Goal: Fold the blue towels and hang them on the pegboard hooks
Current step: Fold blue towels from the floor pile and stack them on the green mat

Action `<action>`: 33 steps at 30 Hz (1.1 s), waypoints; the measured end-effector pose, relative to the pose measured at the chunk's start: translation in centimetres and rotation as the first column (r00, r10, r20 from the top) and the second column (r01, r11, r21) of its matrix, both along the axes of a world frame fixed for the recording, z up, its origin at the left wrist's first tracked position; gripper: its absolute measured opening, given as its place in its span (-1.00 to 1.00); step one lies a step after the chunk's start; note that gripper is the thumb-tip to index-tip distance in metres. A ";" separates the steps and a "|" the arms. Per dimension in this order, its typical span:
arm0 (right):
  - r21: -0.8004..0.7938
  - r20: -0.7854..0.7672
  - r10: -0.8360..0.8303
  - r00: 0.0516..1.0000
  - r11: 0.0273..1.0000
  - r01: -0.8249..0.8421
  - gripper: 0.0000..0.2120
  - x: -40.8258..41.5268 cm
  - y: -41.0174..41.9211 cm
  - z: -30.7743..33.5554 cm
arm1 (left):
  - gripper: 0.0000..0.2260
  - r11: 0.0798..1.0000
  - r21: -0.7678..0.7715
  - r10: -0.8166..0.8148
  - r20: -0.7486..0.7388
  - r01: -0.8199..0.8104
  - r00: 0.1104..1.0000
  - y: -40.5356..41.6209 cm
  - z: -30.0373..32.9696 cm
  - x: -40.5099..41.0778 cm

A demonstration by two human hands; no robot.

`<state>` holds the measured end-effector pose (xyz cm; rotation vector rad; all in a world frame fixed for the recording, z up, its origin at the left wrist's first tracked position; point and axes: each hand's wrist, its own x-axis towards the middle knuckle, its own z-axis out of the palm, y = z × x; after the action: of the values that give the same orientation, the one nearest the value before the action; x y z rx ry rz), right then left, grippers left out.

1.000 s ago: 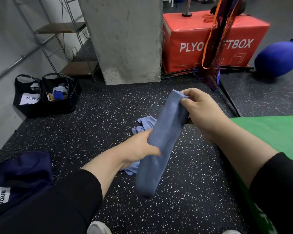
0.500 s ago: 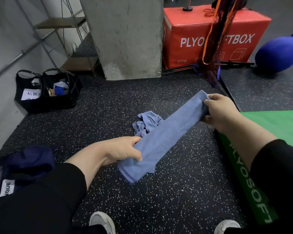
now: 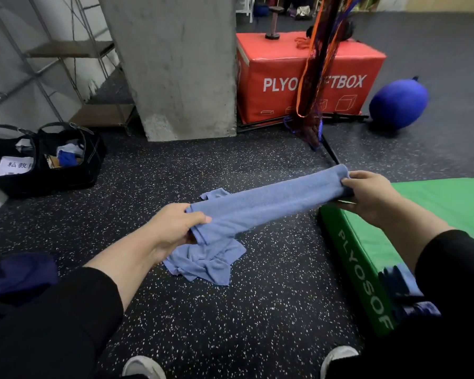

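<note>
Left hand [image 3: 173, 228] and right hand [image 3: 367, 194] each pinch an end of the folded blue towel [image 3: 266, 205], held stretched between them.

Blue towel [image 3: 268, 203], white-speckled black floor [image 3: 257, 310], red box [image 3: 309, 77], green mat [image 3: 435, 203], grey pillar [image 3: 175, 64].

Speckled floor [image 3: 230, 318], concrete pillar [image 3: 175, 64]

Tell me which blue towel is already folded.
The towel stretched between the left hand and right hand; the other towel lies crumpled on the floor.
</note>
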<state>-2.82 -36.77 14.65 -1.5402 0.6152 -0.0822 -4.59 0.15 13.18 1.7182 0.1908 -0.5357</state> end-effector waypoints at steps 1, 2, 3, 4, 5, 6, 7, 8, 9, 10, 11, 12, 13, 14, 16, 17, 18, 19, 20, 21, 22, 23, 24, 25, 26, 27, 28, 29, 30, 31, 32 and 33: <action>-0.033 -0.004 0.010 1.000 0.999 -0.010 -0.85 -0.8 -1.4 0.3 | -0.68 1.000 -0.031 -0.003 0.012 0.003 1.000 -1.1 0.2 -0.2; -0.067 -0.009 0.016 1.000 0.998 -0.016 -0.86 -1.6 -3.0 0.7 | -0.61 0.999 -0.053 -0.009 0.026 0.010 1.000 -2.3 0.1 -0.2; -0.096 -0.011 0.017 1.000 0.995 -0.018 -0.87 -2.5 -4.7 1.2 | -0.52 0.997 -0.075 -0.018 0.039 0.021 0.999 -3.6 -0.3 -0.1; -0.119 -0.007 0.017 1.000 0.993 -0.017 -0.87 -3.3 -6.5 1.8 | -0.47 0.994 -0.107 -0.025 0.050 0.030 0.998 -5.1 -0.8 0.0; -0.140 0.001 0.012 1.000 0.990 -0.011 -0.88 -4.3 -8.3 2.4 | -0.46 0.988 -0.151 -0.023 0.049 0.030 0.999 -7.0 -1.1 -0.1; -0.160 0.012 0.005 1.000 0.987 -0.003 -0.89 -5.3 -10.2 3.2 | -0.47 0.981 -0.192 -0.033 0.038 0.040 0.999 -9.2 -1.1 -0.4; -0.174 0.028 -0.009 1.000 0.985 0.014 -0.89 -6.3 -12.2 3.9 | -0.54 0.975 -0.213 -0.058 0.028 0.063 0.998 -11.7 -0.6 -1.0; -0.184 0.047 -0.034 0.998 0.982 0.042 -0.86 -7.3 -14.2 4.5 | -0.67 0.971 -0.224 -0.082 0.028 0.086 0.996 -14.1 -0.1 -1.6; -0.193 0.068 -0.065 0.996 0.978 0.077 -0.81 -8.3 -16.3 4.8 | -0.81 0.968 -0.227 -0.105 0.029 0.109 0.994 -16.5 -0.2 -2.0; -0.203 0.086 -0.094 0.992 0.973 0.110 -0.77 -9.3 -18.3 5.1 | -0.90 0.964 -0.236 -0.122 0.028 0.126 0.992 -18.7 -0.4 -2.3; -0.218 0.091 -0.113 0.989 0.967 0.131 -0.74 -10.3 -20.3 5.2 | -0.93 0.961 -0.242 -0.130 0.025 0.132 0.991 -20.9 -1.0 -2.6; -0.236 0.083 -0.125 0.989 0.962 0.141 -0.73 -11.4 -22.1 5.1 | -0.93 0.959 -0.243 -0.143 0.021 0.144 0.990 -22.9 -1.4 -3.0; -0.255 0.066 -0.134 0.989 0.956 0.147 -0.73 -12.5 -23.8 4.8 | -0.93 0.956 -0.245 -0.160 0.017 0.160 0.987 -24.8 -1.9 -3.4; -0.269 0.046 -0.151 0.987 0.950 0.158 -0.74 -13.4 -25.3 4.4 | -0.93 0.954 -0.244 -0.178 0.008 0.174 0.984 -26.7 -2.2 -3.8; -0.297 0.014 -0.207 0.978 0.933 0.201 -0.74 -14.8 -28.2 3.4 | -0.95 0.952 -0.237 -0.205 -0.019 0.195 0.979 -30.0 -3.2 -4.4; -0.310 0.007 -0.233 0.972 0.924 0.224 -0.74 -15.3 -29.5 2.7 | -0.95 0.951 -0.231 -0.217 -0.034 0.203 0.976 -31.4 -3.9 -4.6; -0.321 0.002 -0.255 0.967 0.915 0.243 -0.74 -15.6 -30.9 1.8 | -0.95 0.951 -0.224 -0.230 -0.047 0.214 0.972 -32.8 -4.5 -4.8; -0.333 -0.008 -0.274 0.962 0.908 0.255 -0.74 -15.8 -32.1 0.9 | -0.95 0.949 -0.217 -0.247 -0.060 0.229 0.967 -34.1 -5.2 -5.0; -0.353 -0.023 -0.294 0.956 0.897 0.267 -0.75 -15.9 -33.4 0.0 | -0.94 0.948 -0.204 -0.263 -0.070 0.244 0.962 -35.4 -5.9 -5.2; -0.377 -0.044 -0.314 0.948 0.884 0.275 -0.75 -16.0 -34.5 -1.0 | -0.92 0.948 -0.191 -0.275 -0.082 0.256 0.958 -36.6 -6.8 -5.2; -0.401 -0.066 -0.329 0.942 0.873 0.277 -0.75 -16.0 -35.6 -2.1 | -0.91 0.948 -0.177 -0.284 -0.093 0.265 0.954 -37.7 -7.6 -5.3; -0.424 -0.088 -0.343 0.935 0.863 0.276 -0.76 -16.0 -36.7 -3.1 | -0.91 0.947 -0.165 -0.294 -0.105 0.275 0.950 -38.9 -8.6 -5.4; -0.450 -0.107 -0.358 0.928 0.850 0.275 -0.76 -15.9 -37.7 -4.2 | -0.93 0.945 -0.155 -0.305 -0.113 0.287 0.946 -40.0 -9.5 -5.4; -0.479 -0.133 -0.373 0.918 0.835 0.270 -0.76 -15.7 -38.7 -5.3 | -0.95 0.945 -0.146 -0.310 -0.124 0.292 0.943 -41.0 -10.4 -5.3; -0.512 -0.154 -0.388 0.909 0.818 0.262 -0.77 -15.6 -39.7 -6.5 | -0.95 0.945 -0.136 -0.315 -0.137 0.297 0.939 -42.0 -11.2 -5.3; -0.544 -0.174 -0.400 0.900 0.801 0.250 -0.79 -15.5 -40.6 -7.6 | -0.93 0.944 -0.128 -0.321 -0.143 0.304 0.936 -43.0 -12.0 -5.1; -0.567 -0.186 -0.408 0.894 0.788 0.241 -0.79 -15.4 -41.6 -9.0 | -0.92 0.942 -0.116 -0.329 -0.147 0.314 0.933 -43.9 -12.8 -4.9; -0.587 -0.200 -0.421 0.885 0.775 0.236 -0.79 -15.3 -42.5 -10.3 | -0.92 0.942 -0.105 -0.333 -0.158 0.319 0.930 -44.8 -13.6 -4.7; -0.613 -0.209 -0.439 0.874 0.755 0.232 -0.78 -15.2 -43.4 -11.7 | -0.93 0.939 -0.097 -0.342 -0.171 0.330 0.924 -45.6 -14.4 -4.5; -0.641 -0.215 -0.459 0.862 0.732 0.231 -0.78 -15.1 -44.2 -13.0 | -0.95 0.937 -0.100 -0.349 -0.182 0.336 0.919 -46.4 -15.2 -4.4; -0.668 -0.213 -0.475 0.854 0.709 0.228 -0.77 -15.0 -44.7 -14.0 | -0.97 0.931 -0.090 -0.364 -0.182 0.353 0.913 -47.0 -15.6 -4.2; -0.686 -0.212 -0.481 0.851 0.694 0.221 -0.77 -14.9 -45.0 -14.8 | -0.96 0.929 -0.080 -0.371 -0.186 0.362 0.910 -47.6 -16.2 -4.2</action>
<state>-17.69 -81.78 -0.15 -2.1044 1.3072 -0.3324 -8.76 -47.45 -3.05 1.6642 -0.0064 -0.9844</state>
